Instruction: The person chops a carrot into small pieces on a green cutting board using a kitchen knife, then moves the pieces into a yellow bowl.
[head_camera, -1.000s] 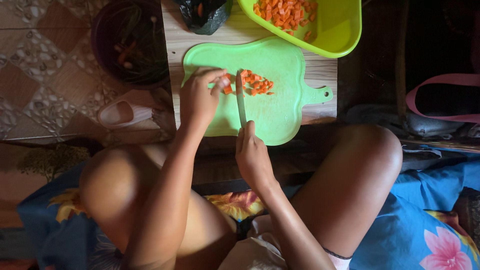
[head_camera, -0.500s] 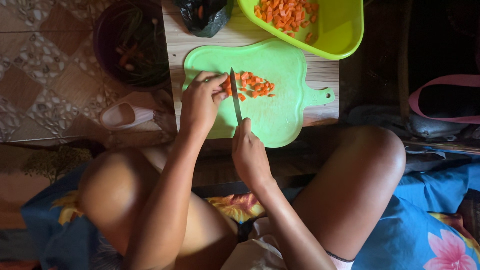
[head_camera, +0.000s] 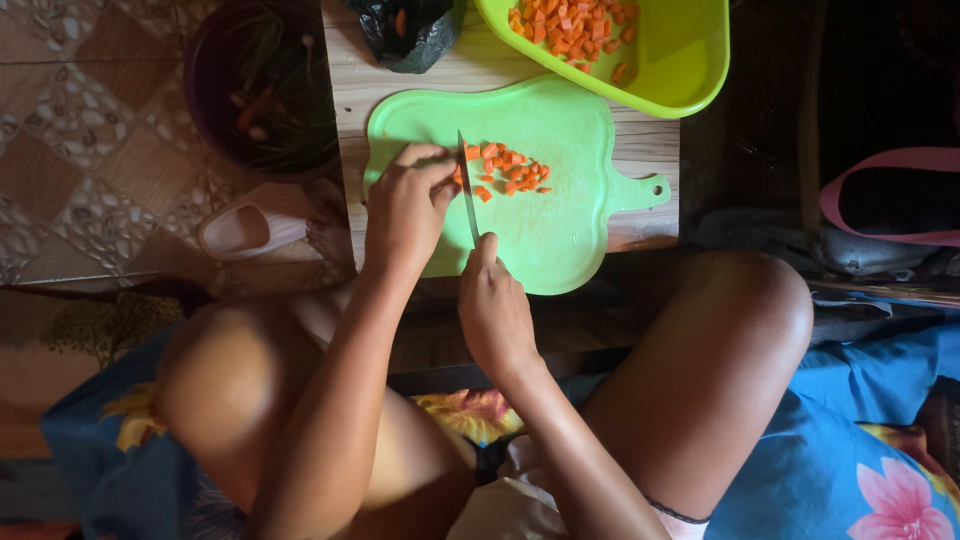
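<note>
While right hand (head_camera: 495, 310) grips thin steel knife (head_camera: 467, 190), left hand (head_camera: 405, 205) pinches carrot (head_camera: 458, 176), smooth green paddle-shaped board (head_camera: 560, 230)

Materials and finishes around the two hands

Under the left hand (head_camera: 405, 205), a smooth matt green plastic cutting board (head_camera: 560, 235) lies on pale, grained wood tabletop (head_camera: 640, 150); the right hand (head_camera: 495, 305) grips a knife (head_camera: 467, 190) with a thin, dull metal blade, beside moist-looking orange carrot pieces (head_camera: 505, 170). Beyond both hands, a glossy lime plastic tray (head_camera: 690, 60) and a crinkled, shiny black plastic bag (head_camera: 405, 35). Left of the left hand, a dark smooth bucket (head_camera: 215, 90), a pale plastic scoop (head_camera: 245, 230) and patterned glazed floor tiles (head_camera: 70, 130). Nearer the body, soft floral cloth (head_camera: 860, 460)
</note>
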